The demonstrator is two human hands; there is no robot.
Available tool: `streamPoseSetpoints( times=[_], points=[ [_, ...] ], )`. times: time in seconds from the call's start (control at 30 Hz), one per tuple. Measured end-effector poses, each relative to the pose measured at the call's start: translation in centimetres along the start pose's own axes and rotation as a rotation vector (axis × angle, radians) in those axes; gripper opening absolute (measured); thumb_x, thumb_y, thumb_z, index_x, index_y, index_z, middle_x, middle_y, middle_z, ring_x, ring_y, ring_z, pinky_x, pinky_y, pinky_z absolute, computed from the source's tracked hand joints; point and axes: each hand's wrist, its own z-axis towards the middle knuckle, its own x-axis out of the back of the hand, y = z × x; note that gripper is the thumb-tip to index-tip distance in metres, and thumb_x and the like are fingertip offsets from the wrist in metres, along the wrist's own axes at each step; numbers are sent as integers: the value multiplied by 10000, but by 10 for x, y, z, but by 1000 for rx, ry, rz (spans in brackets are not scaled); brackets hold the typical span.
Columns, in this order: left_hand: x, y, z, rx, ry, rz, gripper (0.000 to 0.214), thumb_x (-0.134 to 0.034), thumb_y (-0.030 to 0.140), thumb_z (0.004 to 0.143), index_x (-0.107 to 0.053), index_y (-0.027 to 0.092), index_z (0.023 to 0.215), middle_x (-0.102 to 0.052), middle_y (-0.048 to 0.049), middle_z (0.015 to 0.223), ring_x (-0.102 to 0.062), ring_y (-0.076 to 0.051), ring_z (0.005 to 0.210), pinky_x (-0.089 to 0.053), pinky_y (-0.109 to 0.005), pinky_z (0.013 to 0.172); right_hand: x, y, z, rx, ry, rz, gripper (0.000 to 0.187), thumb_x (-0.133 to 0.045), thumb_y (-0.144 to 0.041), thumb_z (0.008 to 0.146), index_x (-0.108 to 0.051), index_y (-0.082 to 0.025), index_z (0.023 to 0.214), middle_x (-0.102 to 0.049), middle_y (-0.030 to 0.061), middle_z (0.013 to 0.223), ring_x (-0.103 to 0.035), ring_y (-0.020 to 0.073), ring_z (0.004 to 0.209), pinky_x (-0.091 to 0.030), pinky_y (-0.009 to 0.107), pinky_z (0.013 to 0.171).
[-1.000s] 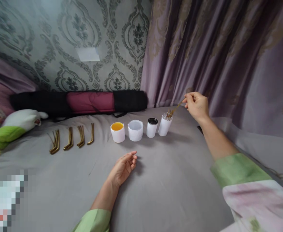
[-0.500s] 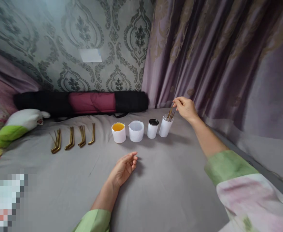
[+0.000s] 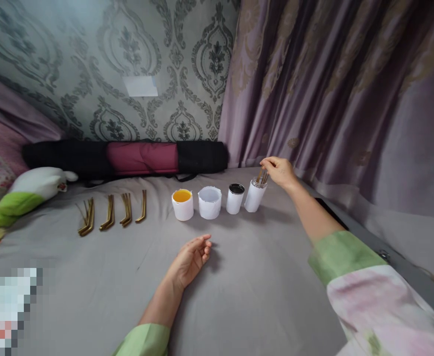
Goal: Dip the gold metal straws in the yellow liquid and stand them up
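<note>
My right hand (image 3: pixel 281 171) is above a tall white-wrapped jar (image 3: pixel 253 197), its fingertips pinched on a thin brass-coloured rod (image 3: pixel 260 174). The rod's lower end is inside the jar's mouth, beside several similar rods. My left hand (image 3: pixel 193 259) rests palm up on the grey sheet, fingers loosely curled and apart, holding nothing. Left of the jar stand a narrow white cup with a dark inside (image 3: pixel 235 200), a wider whitish cup (image 3: pixel 209 203) and a white cup with a yellow inside (image 3: pixel 182 206).
Bundles of L-shaped brass-coloured rods (image 3: pixel 126 210) lie in a row on the grey sheet (image 3: pixel 246 287) at left. Behind them is a long black and maroon bag (image 3: pixel 143 158). A plush toy (image 3: pixel 27 190) lies at far left; purple curtains (image 3: pixel 313 89) hang at right.
My right hand has moved slightly down and left, closer to the jar's mouth, with the rod still pinched. My left hand and the cups stay in place.
</note>
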Motion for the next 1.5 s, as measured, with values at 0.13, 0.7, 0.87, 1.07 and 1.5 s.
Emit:
streamPoseSetpoints(
  times=[0.13,0.7,0.87,1.07,1.5],
  points=[
    [-2,1,-1,-3,6,-2,158,-507,138,792,-573,84,925,-563,-44,723,-528,-67,572,-433,-177,514,-1,-1,-2,-14,-5,-18,233,-474,-282,739,-670,-162,779,-653,34,709,-565,128,602,-426,252,581],
    [3,-1,1,-6,-16,2,172,-525,157,785,-570,88,936,-563,-48,737,-529,-72,584,-437,-179,518,-3,6,-5,52,39,-209,215,-496,-254,748,-694,-177,776,-601,31,712,-516,137,639,-380,263,611],
    [3,-1,2,-2,-11,-1,174,-529,153,782,-568,85,937,-563,-46,732,-529,-72,577,-437,-182,517,-6,8,-5,69,58,-196,189,-512,-242,742,-694,-191,753,-597,36,734,-519,145,684,-394,272,653],
    [1,0,1,2,-3,2,162,-517,150,789,-573,88,928,-564,-45,725,-524,-67,564,-438,-181,518,-8,13,-5,52,46,-154,165,-533,-248,730,-691,-201,734,-616,38,785,-535,148,720,-414,280,687],
    [1,0,1,7,1,-2,163,-511,143,790,-571,89,931,-567,-44,724,-526,-67,569,-443,-177,524,-12,19,-8,65,1,-114,185,-514,-259,734,-685,-190,745,-648,35,795,-563,147,729,-417,275,680]
  ],
)
